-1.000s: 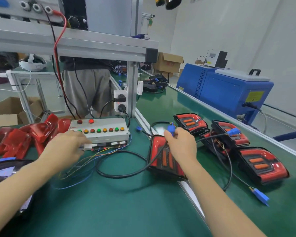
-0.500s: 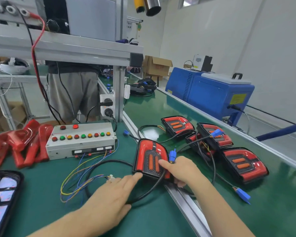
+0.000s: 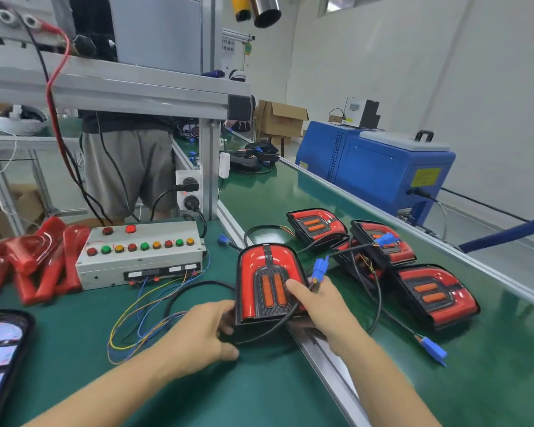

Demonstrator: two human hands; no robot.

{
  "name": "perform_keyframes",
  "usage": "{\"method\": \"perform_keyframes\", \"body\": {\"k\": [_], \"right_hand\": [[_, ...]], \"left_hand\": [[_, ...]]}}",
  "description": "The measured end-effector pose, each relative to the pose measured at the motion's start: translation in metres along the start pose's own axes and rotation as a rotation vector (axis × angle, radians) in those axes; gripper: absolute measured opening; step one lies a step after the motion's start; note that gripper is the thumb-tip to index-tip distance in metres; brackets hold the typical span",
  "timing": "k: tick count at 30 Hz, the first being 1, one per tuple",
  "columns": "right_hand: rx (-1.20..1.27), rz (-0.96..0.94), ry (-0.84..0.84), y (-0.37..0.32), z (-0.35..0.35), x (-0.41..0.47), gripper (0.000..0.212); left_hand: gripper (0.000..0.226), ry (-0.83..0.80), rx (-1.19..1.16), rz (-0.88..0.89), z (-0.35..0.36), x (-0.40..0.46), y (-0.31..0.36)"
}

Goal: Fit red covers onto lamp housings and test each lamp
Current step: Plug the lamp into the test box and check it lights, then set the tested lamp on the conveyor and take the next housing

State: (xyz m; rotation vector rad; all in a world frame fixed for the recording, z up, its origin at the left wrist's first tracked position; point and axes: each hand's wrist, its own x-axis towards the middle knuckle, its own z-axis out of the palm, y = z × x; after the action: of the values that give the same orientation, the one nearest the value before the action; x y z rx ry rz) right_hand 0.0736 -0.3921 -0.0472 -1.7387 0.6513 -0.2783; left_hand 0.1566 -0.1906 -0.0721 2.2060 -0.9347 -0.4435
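Observation:
A red-covered lamp [image 3: 264,277] with two orange strips lies on the green bench in front of me. My left hand [image 3: 202,332] grips its near left edge. My right hand [image 3: 316,303] holds its right side, thumb on the cover, with a blue connector [image 3: 319,268] sticking up between the fingers. A black cable [image 3: 198,286] loops from under the lamp. Loose red covers [image 3: 34,263] are piled at the far left. The grey test box [image 3: 139,254] with coloured buttons stands behind my left hand.
Several finished lamps [image 3: 429,291] with blue plugs lie on the green conveyor at right. An aluminium rail [image 3: 330,365] divides bench and conveyor. A black tray [image 3: 3,349] sits at the near left. A person [image 3: 127,167] stands behind the frame. A blue machine [image 3: 373,167] is beyond the conveyor.
My left hand left the test box, crossed the bench and took the lamp's left edge. My right hand came down from above the lamp to its right side with the blue connector.

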Motion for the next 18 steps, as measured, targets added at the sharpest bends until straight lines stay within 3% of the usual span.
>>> {"method": "perform_keyframes", "body": {"k": [2, 5, 8, 10, 14, 18], "right_hand": [[0.087, -0.053, -0.005, -0.001, -0.003, -0.002, 0.025], [0.279, -0.109, 0.021, -0.009, -0.013, -0.004, 0.027], [0.512, -0.164, 0.116, -0.027, -0.04, -0.004, 0.008], [0.679, -0.189, 0.213, -0.039, -0.066, -0.004, 0.007], [0.846, -0.247, 0.477, -0.045, -0.122, -0.002, 0.007], [0.757, -0.204, 0.695, -0.029, -0.156, 0.013, 0.002]], "left_hand": [[0.046, 0.072, 0.163, 0.037, -0.001, -0.003, 0.006], [0.069, 0.144, 0.252, 0.138, -0.002, -0.008, 0.017], [0.091, 0.164, 0.278, 0.24, -0.009, -0.015, 0.018], [0.1, 0.16, 0.371, 0.28, -0.017, -0.021, 0.012], [0.1, 0.076, 0.673, 0.179, -0.033, -0.03, -0.017], [0.105, 0.058, 0.841, 0.001, -0.041, -0.042, -0.046]]}}
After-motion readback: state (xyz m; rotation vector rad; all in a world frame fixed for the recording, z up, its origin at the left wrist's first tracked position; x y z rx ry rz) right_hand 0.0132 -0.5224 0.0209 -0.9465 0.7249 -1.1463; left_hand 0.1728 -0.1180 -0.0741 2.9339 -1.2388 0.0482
